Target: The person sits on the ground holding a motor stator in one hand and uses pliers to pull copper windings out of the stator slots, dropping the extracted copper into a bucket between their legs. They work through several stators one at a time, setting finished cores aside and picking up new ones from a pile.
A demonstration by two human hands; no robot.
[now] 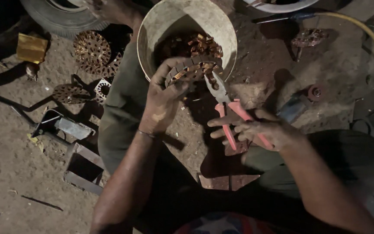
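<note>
— See how the left hand has the slotted metal ring, fingers curled round its near edge, with copper wire bunched on top? It sits right over the mouth of the bucket.

— And the right hand is wrapped round the red handles of the pliers, nose pressed on the ring just beside the left thumb. Whether the nose is biting wire or only touching, I can't tell.

— That's my worry. If the nose slips off the copper, I'd guess it jabs the thumb, or the ring twists free and drops into the bucket.

— The slot edges look sharp too; a hard tug could drag the palm across them.

— Left of that grip, on the bare packed dirt, lie perforated discs and an open metal frame.

— Dim in here. A tyre far left, a yellow hose off to the right of the pliers.
</note>
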